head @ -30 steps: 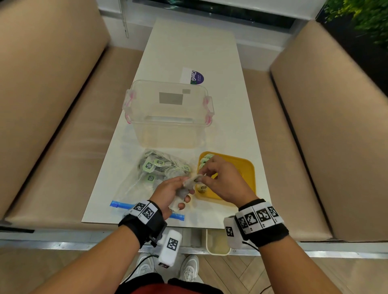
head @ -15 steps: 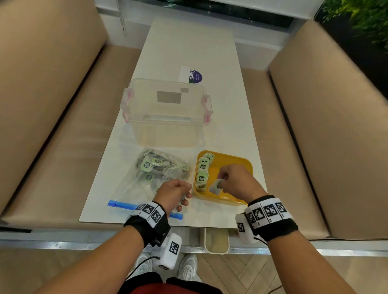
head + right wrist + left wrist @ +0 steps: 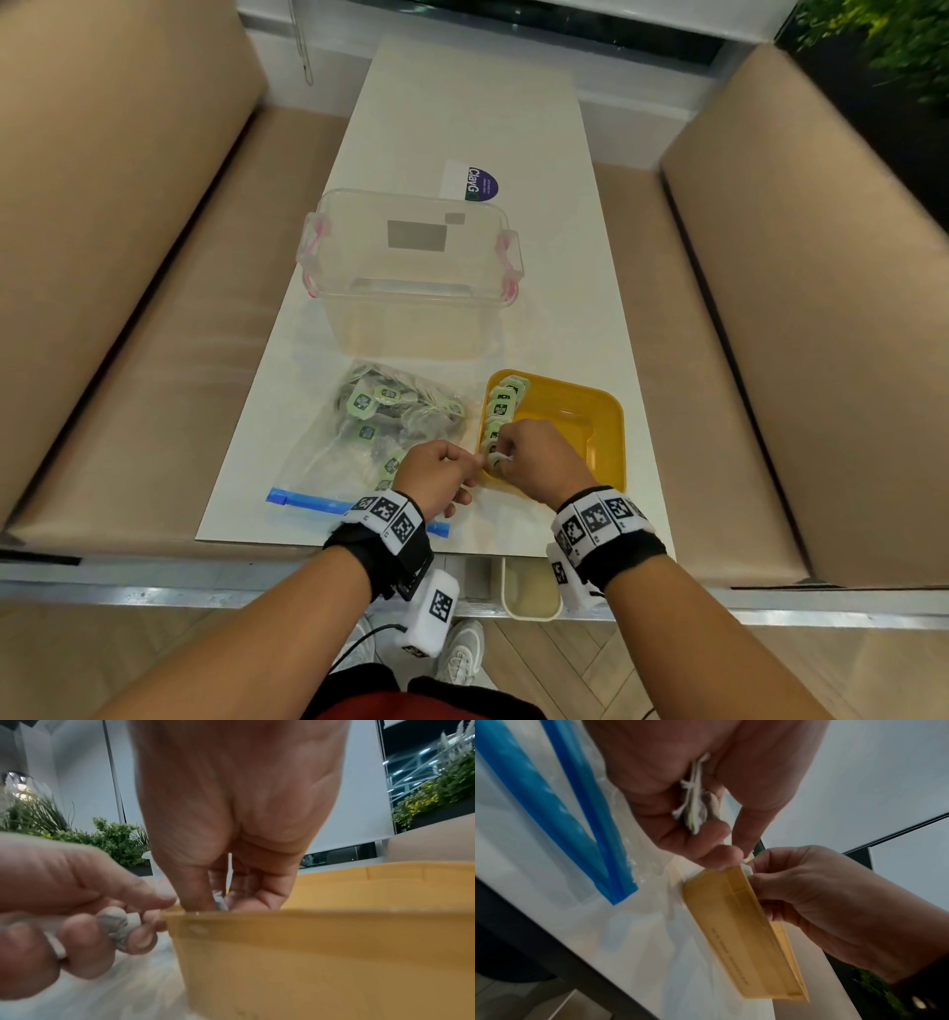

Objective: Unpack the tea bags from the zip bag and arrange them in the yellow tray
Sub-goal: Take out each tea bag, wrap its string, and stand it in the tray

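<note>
The yellow tray (image 3: 590,426) sits near the table's front edge, with a row of green-tagged tea bags (image 3: 502,406) along its left wall. My right hand (image 3: 534,462) reaches into the tray's near left corner and pinches a tea bag (image 3: 220,903) there. My left hand (image 3: 436,475) sits just left of the tray (image 3: 744,933), curled round several tea bags (image 3: 693,809) in its palm (image 3: 117,925). The clear zip bag (image 3: 359,452) with a blue seal lies to the left, with more tea bags (image 3: 369,406) inside.
A clear plastic box (image 3: 411,272) with pink latches stands behind the zip bag and tray. A printed card (image 3: 472,180) lies further back. Beige benches (image 3: 128,308) flank the white table (image 3: 462,103) on both sides.
My right hand carried a tea bag from my left hand into the tray and lowered it to the near end of the row. My left hand moved right, up to the tray's edge.
</note>
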A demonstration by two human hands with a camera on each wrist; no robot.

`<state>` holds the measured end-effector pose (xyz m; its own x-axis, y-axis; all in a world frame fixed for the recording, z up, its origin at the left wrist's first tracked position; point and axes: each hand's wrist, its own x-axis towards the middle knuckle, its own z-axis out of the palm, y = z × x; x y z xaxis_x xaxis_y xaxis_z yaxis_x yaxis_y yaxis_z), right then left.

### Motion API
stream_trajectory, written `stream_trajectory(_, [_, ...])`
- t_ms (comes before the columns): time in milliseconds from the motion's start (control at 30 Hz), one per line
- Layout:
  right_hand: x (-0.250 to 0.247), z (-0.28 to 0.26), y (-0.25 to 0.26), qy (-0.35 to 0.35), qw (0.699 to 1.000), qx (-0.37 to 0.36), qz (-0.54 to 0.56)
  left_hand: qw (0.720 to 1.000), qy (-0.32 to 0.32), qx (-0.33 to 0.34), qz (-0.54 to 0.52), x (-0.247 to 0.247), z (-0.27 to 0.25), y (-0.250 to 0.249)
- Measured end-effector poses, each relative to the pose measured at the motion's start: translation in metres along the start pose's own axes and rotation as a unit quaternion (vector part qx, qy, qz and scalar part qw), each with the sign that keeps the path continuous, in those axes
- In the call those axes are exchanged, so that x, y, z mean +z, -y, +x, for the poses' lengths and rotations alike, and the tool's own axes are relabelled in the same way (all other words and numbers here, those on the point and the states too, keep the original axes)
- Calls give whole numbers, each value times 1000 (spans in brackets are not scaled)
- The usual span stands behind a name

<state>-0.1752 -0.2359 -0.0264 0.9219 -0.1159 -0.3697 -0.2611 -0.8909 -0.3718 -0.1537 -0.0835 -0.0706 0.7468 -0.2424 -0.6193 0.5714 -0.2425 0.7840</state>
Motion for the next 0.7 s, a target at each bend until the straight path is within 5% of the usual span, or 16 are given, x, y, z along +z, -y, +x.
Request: stream_trajectory(700, [16, 14, 1, -41, 999, 10, 14, 1000, 1, -13, 1, 0, -5, -2])
